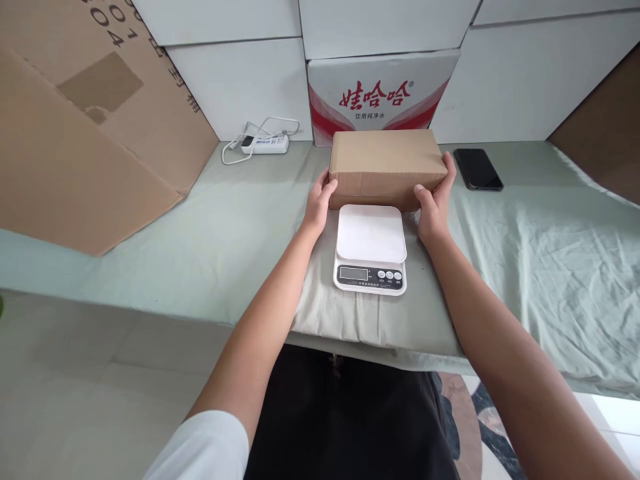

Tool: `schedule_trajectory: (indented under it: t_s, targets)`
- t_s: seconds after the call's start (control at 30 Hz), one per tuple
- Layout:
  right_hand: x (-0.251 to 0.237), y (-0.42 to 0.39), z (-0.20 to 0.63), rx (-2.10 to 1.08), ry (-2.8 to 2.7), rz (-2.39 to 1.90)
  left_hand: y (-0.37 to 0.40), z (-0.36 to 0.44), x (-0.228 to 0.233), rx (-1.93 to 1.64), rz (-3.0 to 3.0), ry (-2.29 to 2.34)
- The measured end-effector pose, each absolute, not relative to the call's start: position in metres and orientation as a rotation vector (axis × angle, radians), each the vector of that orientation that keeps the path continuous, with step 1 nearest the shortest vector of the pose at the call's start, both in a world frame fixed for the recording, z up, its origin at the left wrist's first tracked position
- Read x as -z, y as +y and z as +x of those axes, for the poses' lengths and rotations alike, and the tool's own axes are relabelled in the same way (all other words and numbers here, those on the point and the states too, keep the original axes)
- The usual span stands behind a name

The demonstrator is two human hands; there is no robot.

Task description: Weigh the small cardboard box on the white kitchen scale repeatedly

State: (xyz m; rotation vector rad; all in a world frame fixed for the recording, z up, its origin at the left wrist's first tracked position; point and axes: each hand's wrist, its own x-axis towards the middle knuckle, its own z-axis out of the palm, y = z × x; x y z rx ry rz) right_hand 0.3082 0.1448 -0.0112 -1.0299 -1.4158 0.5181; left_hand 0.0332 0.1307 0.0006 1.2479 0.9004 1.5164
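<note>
Head view: a person is gripping the cardboard box (387, 167) at both ends, just behind the kitchen scale (371, 248). Left hand (319, 202) and right hand (435, 200) are clamping its end faces, fingers curled on. Step judged: moving the box over the scale; next calls for centring on the platform. Phone (477, 169) is lying right of the box.

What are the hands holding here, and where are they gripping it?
A closed cardboard box, gripped at its two short ends: the left hand on the left end, the right hand on the right, just behind the scale.
</note>
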Motion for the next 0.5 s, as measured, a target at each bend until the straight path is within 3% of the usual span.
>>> schedule_trajectory:
  t_s: [0.5]
  targets:
    - [0.0081, 0.1462, 0.3045, -0.536, -1.418, -1.019, 0.1335, 0.0355, -0.0001, -1.506, 1.264, 0.891]
